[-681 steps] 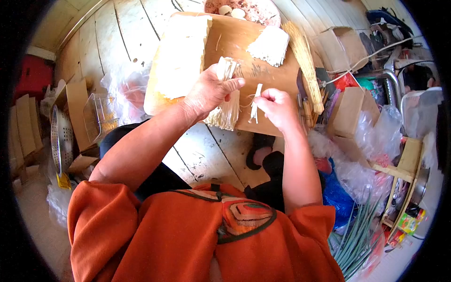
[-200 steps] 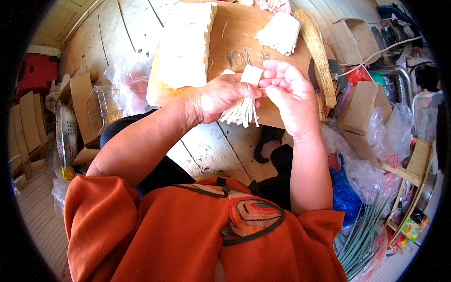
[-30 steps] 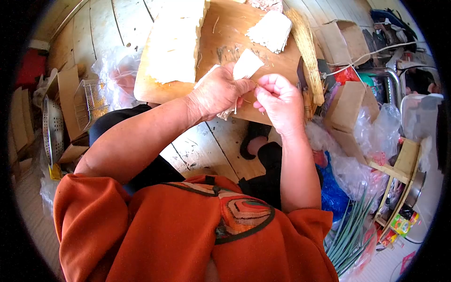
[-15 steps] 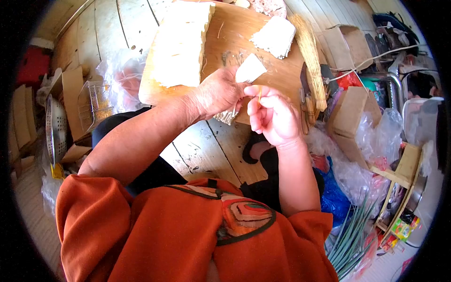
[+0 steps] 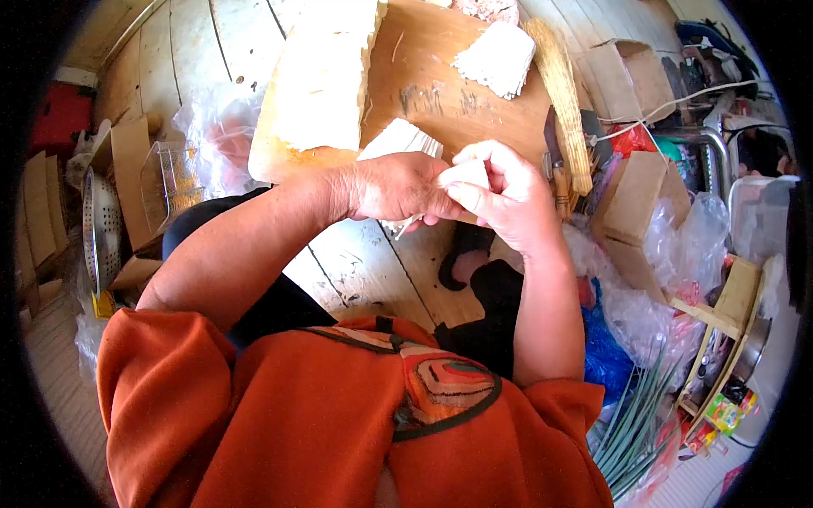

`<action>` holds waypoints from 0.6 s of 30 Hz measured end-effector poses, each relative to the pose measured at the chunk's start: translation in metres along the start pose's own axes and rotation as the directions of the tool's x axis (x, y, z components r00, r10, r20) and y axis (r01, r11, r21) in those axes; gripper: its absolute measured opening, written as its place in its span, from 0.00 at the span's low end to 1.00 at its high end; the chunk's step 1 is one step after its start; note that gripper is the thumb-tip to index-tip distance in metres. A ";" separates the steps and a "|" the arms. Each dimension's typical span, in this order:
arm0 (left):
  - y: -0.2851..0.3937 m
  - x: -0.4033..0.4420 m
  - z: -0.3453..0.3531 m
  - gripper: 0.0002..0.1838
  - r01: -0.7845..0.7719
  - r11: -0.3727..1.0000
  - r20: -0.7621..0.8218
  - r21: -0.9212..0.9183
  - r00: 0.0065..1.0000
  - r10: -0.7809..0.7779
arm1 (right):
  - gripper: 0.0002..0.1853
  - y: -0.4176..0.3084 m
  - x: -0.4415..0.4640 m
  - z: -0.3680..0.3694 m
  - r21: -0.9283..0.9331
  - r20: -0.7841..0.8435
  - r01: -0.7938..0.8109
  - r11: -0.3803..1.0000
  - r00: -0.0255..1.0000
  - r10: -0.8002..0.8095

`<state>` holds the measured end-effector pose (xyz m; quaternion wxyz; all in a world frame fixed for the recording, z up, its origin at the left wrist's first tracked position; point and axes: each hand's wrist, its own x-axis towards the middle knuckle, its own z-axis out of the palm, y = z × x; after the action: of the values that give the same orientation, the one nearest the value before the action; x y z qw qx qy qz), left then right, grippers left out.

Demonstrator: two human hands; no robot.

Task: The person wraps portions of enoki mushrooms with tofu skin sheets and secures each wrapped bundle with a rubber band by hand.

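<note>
My left hand (image 5: 402, 188) is closed around a folded bundle of thin white sheets (image 5: 400, 140). Layered edges of the bundle stick out above the knuckles, and a ragged end shows below the fingers. Close against it, my right hand (image 5: 511, 193) pinches a small white flap (image 5: 467, 174) between thumb and fingers. Whether this flap is joined to the bundle is hidden by the hands. Both hands are over the near edge of a wooden board (image 5: 432, 80). A large white layered slab (image 5: 326, 80) lies on its left side, and a smaller white stack (image 5: 498, 59) lies at the far right.
A straw whisk broom (image 5: 561, 102) lies along the board's right side beside a knife (image 5: 555, 148). Cardboard boxes (image 5: 639, 199), plastic bags (image 5: 694, 233) and green stalks (image 5: 635, 432) are at the right. A metal colander (image 5: 100, 233) and wire basket (image 5: 176, 178) stand at the left.
My left hand has turned, swinging the bundle's top to the left. My right hand has moved slightly right and now pinches the white flap; the thin yellowish strip at its fingertips no longer shows.
</note>
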<state>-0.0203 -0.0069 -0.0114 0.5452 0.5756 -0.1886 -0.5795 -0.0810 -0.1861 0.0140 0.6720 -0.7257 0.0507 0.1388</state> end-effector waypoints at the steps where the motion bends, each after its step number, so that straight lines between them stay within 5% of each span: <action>1: -0.001 0.000 0.000 0.12 0.003 1.000 0.017 0.011 1.000 -0.003 | 0.13 0.002 0.000 -0.003 0.018 0.043 0.000 1.000 0.999 -0.001; 6: 0.012 -0.005 0.005 0.15 0.102 0.984 -0.061 0.149 0.994 -0.094 | 0.10 0.002 0.001 -0.005 -0.016 0.079 0.001 1.000 0.997 0.000; 8: 0.007 -0.005 0.008 0.24 -0.023 0.961 -0.217 0.275 0.973 0.085 | 0.10 0.006 0.002 -0.004 0.000 0.073 0.022 1.000 0.997 -0.022; 11: 0.016 -0.009 0.010 0.33 -0.015 0.901 -0.248 0.434 0.959 0.136 | 0.11 -0.005 -0.001 0.004 -0.061 0.113 -0.025 0.998 0.993 0.032; 18: 0.011 -0.018 0.007 0.36 -0.010 0.855 -0.246 0.519 0.956 0.161 | 0.18 -0.004 0.001 0.010 -0.023 0.225 -0.058 0.998 0.972 0.062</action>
<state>-0.0259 0.0018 0.0083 0.4190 0.7669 -0.2823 -0.3957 -0.0801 -0.1762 0.0170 0.6628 -0.7089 -0.0051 0.2410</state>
